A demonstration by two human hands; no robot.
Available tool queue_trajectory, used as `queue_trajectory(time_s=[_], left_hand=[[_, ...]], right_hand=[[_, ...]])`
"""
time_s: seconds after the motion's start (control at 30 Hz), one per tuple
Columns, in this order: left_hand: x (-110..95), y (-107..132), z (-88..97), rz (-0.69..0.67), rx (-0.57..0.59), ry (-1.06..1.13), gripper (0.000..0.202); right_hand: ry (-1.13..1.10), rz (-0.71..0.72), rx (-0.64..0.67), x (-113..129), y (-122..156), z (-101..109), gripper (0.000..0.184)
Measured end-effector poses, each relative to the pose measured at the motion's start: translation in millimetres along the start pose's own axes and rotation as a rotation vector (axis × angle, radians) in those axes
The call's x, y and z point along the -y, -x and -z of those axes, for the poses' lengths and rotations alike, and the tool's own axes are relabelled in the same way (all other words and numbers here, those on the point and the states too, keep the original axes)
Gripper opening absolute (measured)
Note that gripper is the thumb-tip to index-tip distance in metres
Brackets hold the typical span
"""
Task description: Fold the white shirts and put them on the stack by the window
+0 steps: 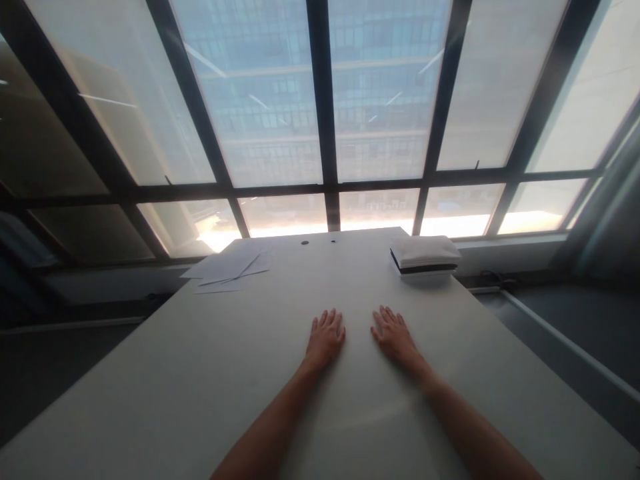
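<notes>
My left hand [326, 338] lies palm down on the white table [200, 373], its fingers spread and pointing away from me. A short gap to the right, my right hand [394, 337] rests flat in the same way, fingers apart. Neither hand holds anything. Beyond my right hand sits a folded stack of cloth [425, 253], white with a dark layer showing between the folds. Several loose white sheets of paper [227, 265] overlap at the far left of the table, well away from my left hand.
Two small dark spots, perhaps holes [305, 243], mark the far end of the table. Large windows [280, 100] with dark frames rise behind it. A grey curtain [607, 207] hangs at the right. Cables [495, 280] lie near the sill beyond the table's right edge.
</notes>
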State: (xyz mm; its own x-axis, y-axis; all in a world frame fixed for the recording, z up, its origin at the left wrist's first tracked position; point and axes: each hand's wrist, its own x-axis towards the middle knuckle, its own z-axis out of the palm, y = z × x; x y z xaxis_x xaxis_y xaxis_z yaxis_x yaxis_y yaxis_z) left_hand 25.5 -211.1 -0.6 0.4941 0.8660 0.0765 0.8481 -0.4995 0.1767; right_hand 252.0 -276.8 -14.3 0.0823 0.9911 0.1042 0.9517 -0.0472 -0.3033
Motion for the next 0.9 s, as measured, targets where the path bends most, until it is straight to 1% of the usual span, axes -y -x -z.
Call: queue_trajectory(time_s=[0.17, 0.33, 0.53, 0.77, 0.9], left_hand=[[0.1, -1.0, -0.2, 0.003, 0.002, 0.021, 0.057], [0.4, 0.5, -0.9, -0.022, -0.009, 0.036, 0.056], [0.8, 1.1, -1.1, -0.036, 0.002, 0.044, 0.055], [0.5, 4.5, 2.9, -0.057, 0.028, 0.060, 0.054], [-0.6, 7.5, 4.0, -0.075, 0.046, 0.033, 0.055]], right_hand=[[-0.004, 0.015, 0.019, -2.8, 0.4, 1.3, 0.061], [-0.024, 0.007, 0.040, -4.2, 0.6, 2.8, 0.061], [-0.043, 0.016, 0.032, -5.3, 1.2, 4.9, 0.059], [-0.059, 0.024, 0.024, -5.5, 2.0, 5.5, 0.057], [-0.067, 0.027, 0.020, -5.6, 2.1, 6.9, 0.057]])
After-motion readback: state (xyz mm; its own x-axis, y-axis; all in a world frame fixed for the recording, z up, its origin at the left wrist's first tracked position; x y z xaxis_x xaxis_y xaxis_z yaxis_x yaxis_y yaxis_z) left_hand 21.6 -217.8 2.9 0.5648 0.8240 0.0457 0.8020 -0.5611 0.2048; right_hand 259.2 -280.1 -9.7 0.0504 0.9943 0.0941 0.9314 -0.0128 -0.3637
